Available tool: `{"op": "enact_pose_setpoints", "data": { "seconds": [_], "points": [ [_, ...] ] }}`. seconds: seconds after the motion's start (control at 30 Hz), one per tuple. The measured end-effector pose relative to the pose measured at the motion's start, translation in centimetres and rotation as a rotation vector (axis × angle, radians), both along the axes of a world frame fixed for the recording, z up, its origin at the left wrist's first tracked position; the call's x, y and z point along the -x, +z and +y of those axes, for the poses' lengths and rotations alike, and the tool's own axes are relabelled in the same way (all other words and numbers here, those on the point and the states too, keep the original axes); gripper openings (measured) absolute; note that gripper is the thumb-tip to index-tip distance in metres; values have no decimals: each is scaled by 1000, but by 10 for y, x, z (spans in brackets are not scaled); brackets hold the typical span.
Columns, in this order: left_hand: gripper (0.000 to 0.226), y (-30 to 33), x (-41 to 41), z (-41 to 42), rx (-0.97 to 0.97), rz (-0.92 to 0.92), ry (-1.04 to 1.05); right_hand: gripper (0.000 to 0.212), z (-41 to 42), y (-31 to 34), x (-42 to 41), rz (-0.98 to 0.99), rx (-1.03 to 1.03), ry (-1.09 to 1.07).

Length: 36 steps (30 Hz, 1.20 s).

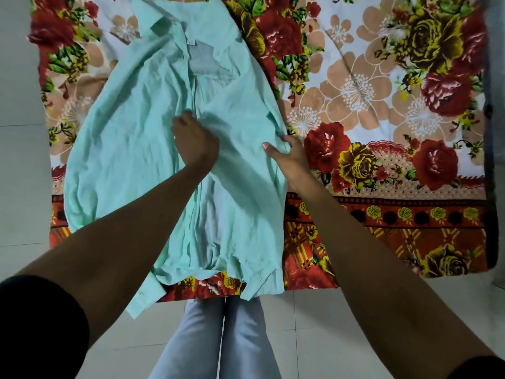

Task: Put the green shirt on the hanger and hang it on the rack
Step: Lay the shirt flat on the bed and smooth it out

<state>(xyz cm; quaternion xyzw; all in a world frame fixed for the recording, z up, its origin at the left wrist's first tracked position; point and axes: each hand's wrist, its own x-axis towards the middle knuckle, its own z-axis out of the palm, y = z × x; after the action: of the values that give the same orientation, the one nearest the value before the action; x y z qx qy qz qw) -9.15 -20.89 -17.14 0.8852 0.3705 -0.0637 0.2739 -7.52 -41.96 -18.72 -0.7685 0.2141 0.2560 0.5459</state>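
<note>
1. Green shirt: top portion at 12 o'clock cut off by the frame edge.
2. Left hand: fingertips buried in the shirt front.
3. Right hand: fingers hidden behind the gathered shirt edge.
4. Floral bedsheet: cropped at 12 o'clock; partly covered by the shirt.

bedsheet right half free, shirt covers left

Floor: pale glossy tiles with thin grout lines, seen at the left edge and along the bottom.
Bed cover: floral sheet with red and yellow roses, beige blossoms on white, and an orange-red patterned border.
Light: soft, even, with faint sheen on the tiles.
</note>
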Motion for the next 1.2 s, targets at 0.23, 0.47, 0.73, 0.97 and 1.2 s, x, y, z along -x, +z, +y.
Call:
{"op": "enact_pose_setpoints", "data": {
  "seconds": [0.23,0.47,0.73,0.97,1.2],
  "points": [
    [62,-25,19,-40,-200,146,-1149,51,-24,17,-24,-95,-27,-35],
    [87,-9,21,-47,-206,167,-1020,50,-58,19,-10,131,82,163],
    [58,-13,46,-76,-207,130,-1276,37,-90,23,-5,-12,46,-149],
    [55,-11,78,-115,-108,15,-1357,44,-113,7,54,189,204,241],
    [64,-12,108,-136,-224,121,-1492,30,-133,19,61,-90,261,-78]
  ]
}}
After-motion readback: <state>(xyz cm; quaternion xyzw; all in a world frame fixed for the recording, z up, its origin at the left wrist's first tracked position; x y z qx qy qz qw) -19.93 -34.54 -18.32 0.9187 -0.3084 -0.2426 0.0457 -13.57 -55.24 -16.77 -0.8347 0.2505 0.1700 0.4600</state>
